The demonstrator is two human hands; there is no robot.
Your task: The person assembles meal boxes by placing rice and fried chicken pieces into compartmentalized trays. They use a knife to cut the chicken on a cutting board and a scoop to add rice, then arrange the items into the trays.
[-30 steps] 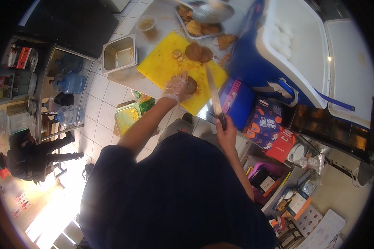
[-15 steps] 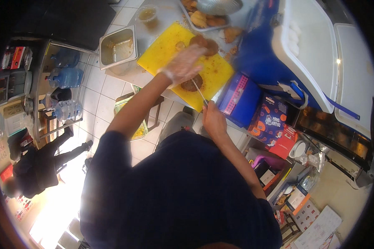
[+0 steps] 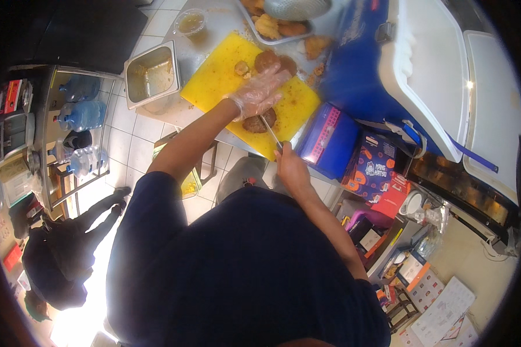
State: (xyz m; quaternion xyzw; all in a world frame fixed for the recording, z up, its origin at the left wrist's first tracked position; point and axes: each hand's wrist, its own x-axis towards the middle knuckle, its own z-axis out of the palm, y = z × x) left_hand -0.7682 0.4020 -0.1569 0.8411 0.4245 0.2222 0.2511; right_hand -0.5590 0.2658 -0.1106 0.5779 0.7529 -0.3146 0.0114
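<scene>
Hands apart, both over the yellow cutting board (image 3: 226,81). Left hand (image 3: 259,92), in a clear plastic glove, lies palm down with fingers spread, pressing on a round brown fried patty (image 3: 256,123) near the board's front edge. Right hand (image 3: 289,168), bare, is closed around the handle of a knife (image 3: 270,132); the blade runs up from the fist and meets the patty just under the gloved fingers.

Board sits on a steel tabletop (image 3: 173,115). Two more brown patties (image 3: 275,59) lie at the board's far side, small pieces beside them. Behind the board: a metal tray (image 3: 278,39) of fried pieces, partly covered by a mesh strainer (image 3: 295,7). Left of the board: an empty steel pan (image 3: 150,75) and a small clear cup (image 3: 190,22). Right: a blue-and-white cooler (image 3: 422,75).

Judgement on handling: the patty looks light, with a crisp crumbed crust that is likely brittle and somewhat greasy, over a softer inside. It would slide on the board unless held flat from above, fingertips kept back from the blade line. Knife is best held at the handle only; the grip seen looks firm, though the fingers are partly hidden.
</scene>
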